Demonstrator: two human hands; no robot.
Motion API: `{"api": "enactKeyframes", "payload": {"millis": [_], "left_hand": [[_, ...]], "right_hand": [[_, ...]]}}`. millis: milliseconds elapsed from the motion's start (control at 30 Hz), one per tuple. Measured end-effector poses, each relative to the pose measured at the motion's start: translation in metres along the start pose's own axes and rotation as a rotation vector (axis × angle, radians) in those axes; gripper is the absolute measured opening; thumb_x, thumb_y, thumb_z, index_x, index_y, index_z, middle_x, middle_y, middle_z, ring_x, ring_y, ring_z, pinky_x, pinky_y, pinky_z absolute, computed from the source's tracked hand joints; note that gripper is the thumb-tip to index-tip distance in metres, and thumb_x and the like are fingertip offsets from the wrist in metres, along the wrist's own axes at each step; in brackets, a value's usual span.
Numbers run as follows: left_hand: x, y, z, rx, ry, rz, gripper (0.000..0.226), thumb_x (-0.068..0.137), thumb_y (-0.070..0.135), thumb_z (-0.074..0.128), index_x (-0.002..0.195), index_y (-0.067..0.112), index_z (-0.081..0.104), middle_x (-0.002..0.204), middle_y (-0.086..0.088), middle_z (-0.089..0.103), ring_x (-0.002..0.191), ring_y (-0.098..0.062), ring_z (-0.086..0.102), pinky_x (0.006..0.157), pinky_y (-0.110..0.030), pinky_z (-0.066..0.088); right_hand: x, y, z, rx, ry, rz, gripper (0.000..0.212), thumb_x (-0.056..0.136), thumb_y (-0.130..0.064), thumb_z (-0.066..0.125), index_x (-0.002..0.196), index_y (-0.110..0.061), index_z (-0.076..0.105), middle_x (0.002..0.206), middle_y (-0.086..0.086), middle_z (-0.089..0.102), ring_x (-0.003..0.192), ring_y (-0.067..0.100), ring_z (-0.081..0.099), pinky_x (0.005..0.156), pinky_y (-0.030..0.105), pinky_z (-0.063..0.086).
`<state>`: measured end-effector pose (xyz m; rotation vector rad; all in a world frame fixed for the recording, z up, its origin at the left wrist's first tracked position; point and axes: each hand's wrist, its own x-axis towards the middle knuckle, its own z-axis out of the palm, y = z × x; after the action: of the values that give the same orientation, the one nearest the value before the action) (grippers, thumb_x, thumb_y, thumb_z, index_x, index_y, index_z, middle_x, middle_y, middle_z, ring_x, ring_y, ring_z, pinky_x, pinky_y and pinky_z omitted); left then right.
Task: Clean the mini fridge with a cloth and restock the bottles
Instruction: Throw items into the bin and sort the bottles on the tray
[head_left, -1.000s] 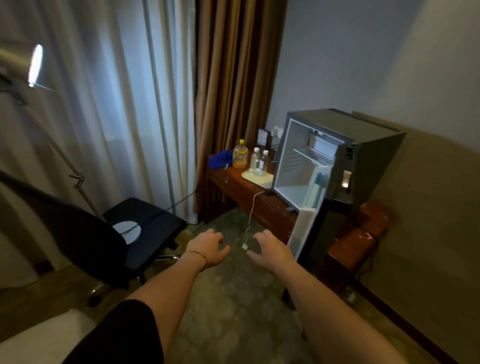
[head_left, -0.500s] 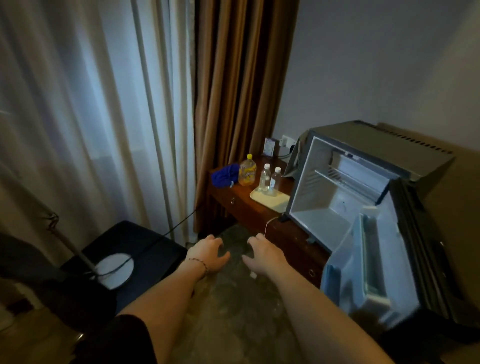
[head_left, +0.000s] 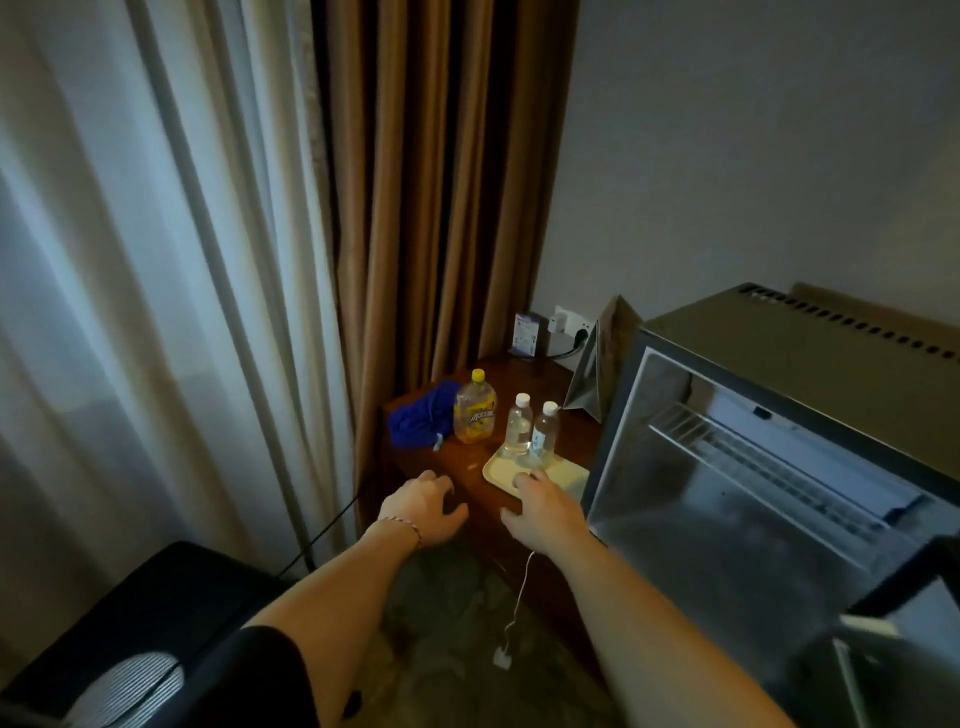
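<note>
Two bare hands reach toward a wooden desk beside an open mini fridge.

The left hand (head_left: 423, 512) and right hand (head_left: 543, 512) hover with loosely spread fingers, holding nothing. On the desk (head_left: 467, 467) a blue cloth (head_left: 415, 426) lies beside a yellow bottle (head_left: 475, 415); two clear bottles (head_left: 531, 428) stand on a pale tray (head_left: 563, 478). The mini fridge (head_left: 779, 467) stands with its door open, a wire shelf (head_left: 727, 452) inside. Curtains (head_left: 260, 234) hang behind.

Both hands reach forward, left hand (head_left: 423, 512) and right hand (head_left: 543, 512) seemingly loosely curled, holding nothing.
</note>
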<state>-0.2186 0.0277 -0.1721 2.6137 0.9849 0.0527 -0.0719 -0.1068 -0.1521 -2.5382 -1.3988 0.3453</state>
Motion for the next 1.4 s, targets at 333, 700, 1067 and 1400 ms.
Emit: {"api": "enactKeyframes", "payload": {"millis": [333,700,1067,1400], "left_hand": [[0.182,-0.001,0.001,0.016,-0.122,0.149,0.048,0.089,0.060,0.048,0.120,0.025,0.056,0.126,-0.001,0.053,0.110,-0.021,0.055,0.090,-0.040,0.051],[0.351,-0.007,-0.019,0.085,-0.123,0.321,0.057,0.088,0.066,0.040,0.126,0.025,0.053,0.128,0.002,0.049,0.111,-0.020,0.052,0.087,-0.037,0.049],[0.386,0.008,0.022,0.033,-0.170,0.362,0.046,0.090,0.057,0.047,0.123,0.024,0.051,0.124,-0.002,0.050,0.108,-0.023,0.051,0.088,-0.036,0.046],[0.393,0.008,0.023,0.039,-0.165,0.295,0.054,0.091,0.057,0.046,0.132,0.022,0.047,0.129,-0.002,0.048,0.116,-0.022,0.048,0.096,-0.037,0.046]], "right_hand": [[0.146,0.052,-0.020,0.016,0.067,0.210,0.050,0.095,-0.045,0.057,0.139,-0.024,0.045,0.133,0.003,0.046,0.114,0.024,0.056,0.090,0.040,0.051],[0.282,0.074,-0.025,0.025,0.033,0.375,0.042,0.094,-0.041,0.064,0.129,-0.021,0.050,0.135,0.003,0.044,0.110,0.023,0.056,0.087,0.038,0.053],[0.319,0.107,0.009,0.017,-0.079,0.430,0.060,0.097,-0.042,0.059,0.149,-0.021,0.037,0.150,0.002,0.034,0.127,0.027,0.051,0.100,0.039,0.050],[0.344,0.120,0.019,0.071,-0.111,0.375,0.034,0.099,-0.029,0.059,0.131,-0.019,0.054,0.137,0.001,0.047,0.115,0.023,0.057,0.095,0.033,0.050]]}}
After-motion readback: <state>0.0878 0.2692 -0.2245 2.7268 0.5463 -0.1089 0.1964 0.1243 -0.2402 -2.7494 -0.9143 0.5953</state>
